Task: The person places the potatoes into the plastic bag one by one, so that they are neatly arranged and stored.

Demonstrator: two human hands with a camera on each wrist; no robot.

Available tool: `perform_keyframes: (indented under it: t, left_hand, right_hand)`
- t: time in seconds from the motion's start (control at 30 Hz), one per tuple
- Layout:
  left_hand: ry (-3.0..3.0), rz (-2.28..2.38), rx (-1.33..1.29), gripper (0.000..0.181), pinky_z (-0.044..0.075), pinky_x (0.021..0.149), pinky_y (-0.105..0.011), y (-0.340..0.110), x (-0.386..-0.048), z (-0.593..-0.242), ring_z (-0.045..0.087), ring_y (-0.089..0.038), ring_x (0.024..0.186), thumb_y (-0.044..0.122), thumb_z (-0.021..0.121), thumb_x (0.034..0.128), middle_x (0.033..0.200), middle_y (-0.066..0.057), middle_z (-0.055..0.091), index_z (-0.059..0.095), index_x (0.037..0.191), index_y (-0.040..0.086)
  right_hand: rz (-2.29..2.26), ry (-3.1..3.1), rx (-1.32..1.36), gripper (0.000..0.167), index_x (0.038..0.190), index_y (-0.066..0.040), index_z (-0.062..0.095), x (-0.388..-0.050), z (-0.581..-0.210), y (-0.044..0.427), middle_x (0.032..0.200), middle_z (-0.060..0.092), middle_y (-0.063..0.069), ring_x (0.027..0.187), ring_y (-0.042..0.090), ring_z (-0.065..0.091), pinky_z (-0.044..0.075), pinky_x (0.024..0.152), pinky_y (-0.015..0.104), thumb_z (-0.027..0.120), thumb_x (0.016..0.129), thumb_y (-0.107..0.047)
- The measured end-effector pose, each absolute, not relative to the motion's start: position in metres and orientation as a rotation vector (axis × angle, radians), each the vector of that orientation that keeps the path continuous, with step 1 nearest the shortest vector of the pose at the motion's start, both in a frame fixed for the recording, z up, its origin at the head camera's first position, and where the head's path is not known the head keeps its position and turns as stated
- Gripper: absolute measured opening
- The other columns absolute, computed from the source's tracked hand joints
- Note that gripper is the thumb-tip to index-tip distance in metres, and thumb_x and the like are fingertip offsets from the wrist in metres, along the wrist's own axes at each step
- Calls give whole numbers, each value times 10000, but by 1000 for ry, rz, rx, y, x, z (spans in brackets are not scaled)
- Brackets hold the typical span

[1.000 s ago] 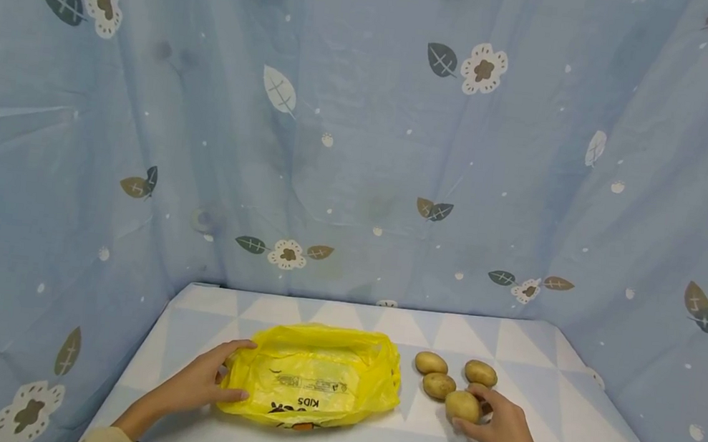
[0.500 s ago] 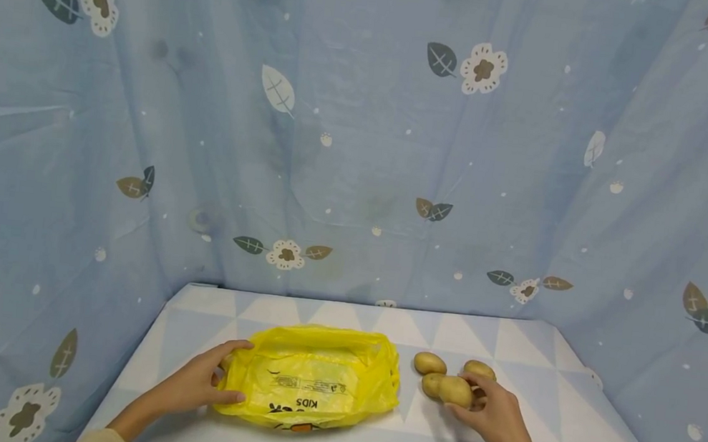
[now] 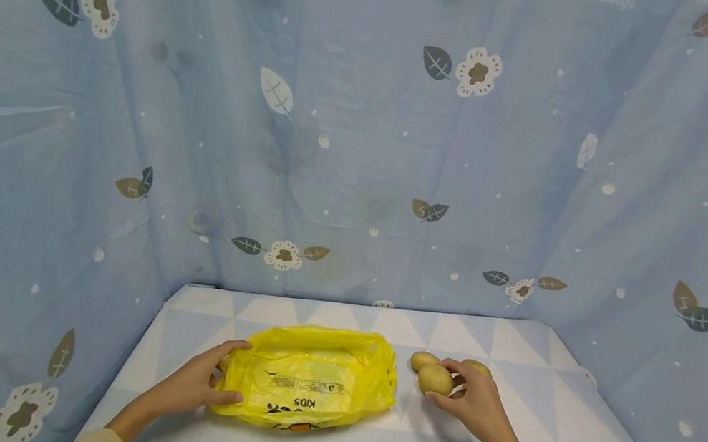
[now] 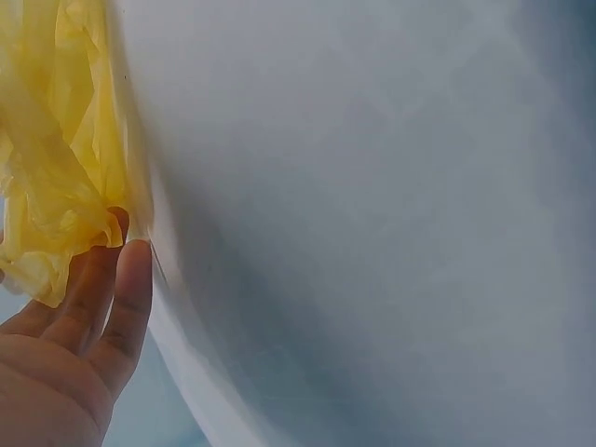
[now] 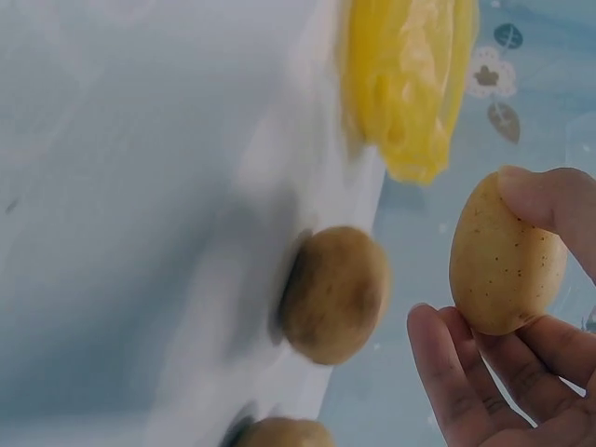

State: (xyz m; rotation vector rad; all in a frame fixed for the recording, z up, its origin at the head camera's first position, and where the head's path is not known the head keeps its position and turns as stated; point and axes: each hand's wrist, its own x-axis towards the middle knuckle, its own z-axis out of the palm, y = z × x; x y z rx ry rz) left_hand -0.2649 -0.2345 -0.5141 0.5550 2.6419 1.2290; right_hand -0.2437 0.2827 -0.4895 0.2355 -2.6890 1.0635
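Note:
My right hand (image 3: 471, 402) pinches a potato (image 5: 503, 261) between thumb and fingertips, held clear of the tabletop in the right wrist view. Beneath it on the cloth lies another potato (image 5: 335, 293), which the held one mostly covers in the head view. At the left end of an open yellow plastic bag (image 3: 311, 382), my left hand (image 3: 198, 377) grips the bag, thumb and forefinger apart along its rim. The left wrist view shows several fingers against the crumpled bag (image 4: 65, 158); the thumb is mostly hidden there.
One potato (image 3: 423, 360) lies between the bag and my right hand. A further potato (image 3: 480, 367) sits behind that hand, partly covered. A patterned cloth covers the table (image 3: 541, 413), and a blue printed curtain (image 3: 362, 143) hangs behind and at both sides.
My right hand has carried its potato leftward, closer to the bag and over a resting potato. The left hand stays at the bag's left end. The head view has turned slightly.

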Motion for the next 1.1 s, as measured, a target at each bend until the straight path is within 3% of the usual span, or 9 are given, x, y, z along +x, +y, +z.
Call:
perform_keyframes:
  t: [0.2, 0.4, 0.8, 1.1]
  left_hand:
    - [2653, 1223, 530, 873, 465, 658, -297, -233, -264, -512, 529, -229, 906, 359, 896, 803, 1499, -151, 492, 448, 1524, 154]
    - [2668, 1205, 494, 885, 470, 674, -295, -231, -265, -512, 529, -215, 918, 379, 904, 787, 1506, -138, 490, 456, 1519, 165]
    - [2638, 1241, 538, 876, 460, 641, -310, -234, -263, -515, 537, -242, 869, 363, 885, 817, 1497, -167, 490, 433, 1533, 141]
    - [2638, 1244, 532, 881, 460, 630, -307, -233, -264, -515, 534, -232, 844, 367, 888, 812, 1506, -156, 487, 435, 1535, 147]
  right_hand:
    - [1098, -2673, 272, 635, 1264, -62, 704, -249, -488, 269, 1174, 713, 70, 856, 128, 665, 561, 703, 248, 965, 719, -255]
    - [1094, -2680, 305, 580, 1234, -153, 722, -253, -486, 254, 1159, 715, 23, 829, 91, 656, 547, 700, 244, 953, 732, -332]
    - [1098, -2704, 416, 498, 1198, -220, 725, -264, -482, 221, 1122, 705, -33, 848, 105, 638, 549, 727, 265, 938, 757, -311]
    - [1101, -2688, 551, 516, 1232, -160, 713, -275, -484, 196, 1117, 694, -28, 874, 115, 631, 553, 715, 260, 917, 787, -325]
